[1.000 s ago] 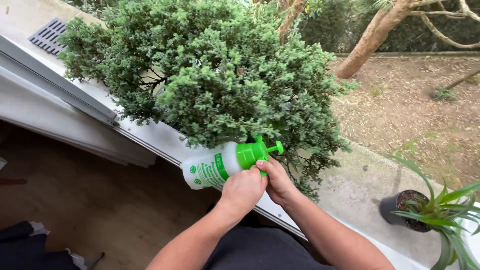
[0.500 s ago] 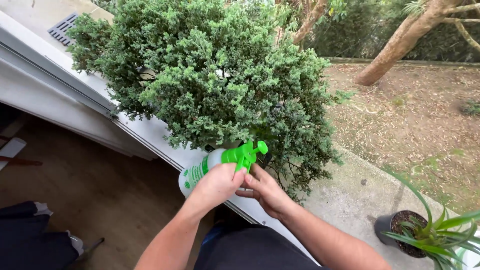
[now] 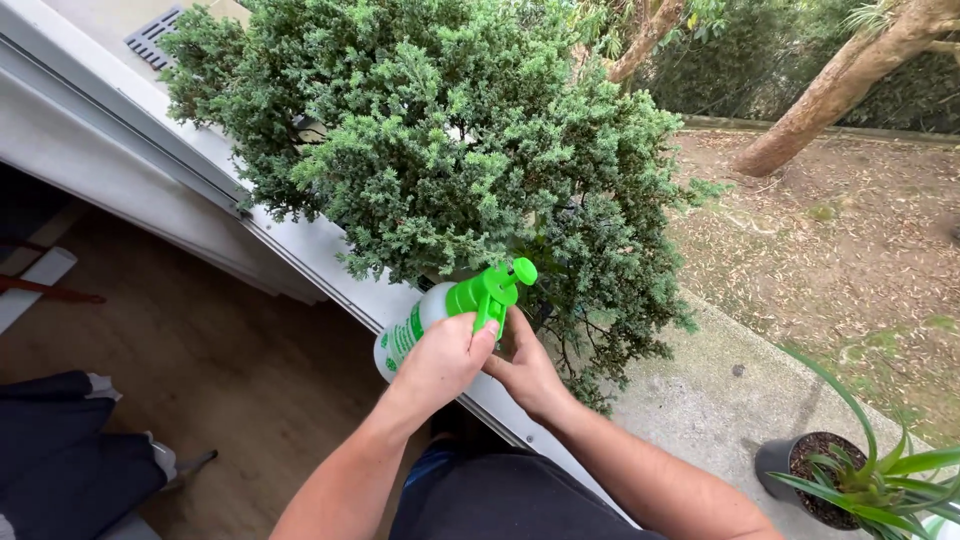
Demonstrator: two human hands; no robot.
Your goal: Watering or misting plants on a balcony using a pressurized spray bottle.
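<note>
I see both my bare forearms rising from six o'clock and converging toward twelve. My left hand [image 3: 442, 358] sits at about eleven o'clock from my right hand [image 3: 527, 368], fingers curled in a closed grip, knuckles up. The right hand touches it, fingers extended toward eleven o'clock.

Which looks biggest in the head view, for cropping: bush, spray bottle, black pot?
1. Bush, by far the largest.
2. Spray bottle.
3. Black pot, though it sits farther off and leaves partly hide it, so 2 and 3 are unsure.
</note>
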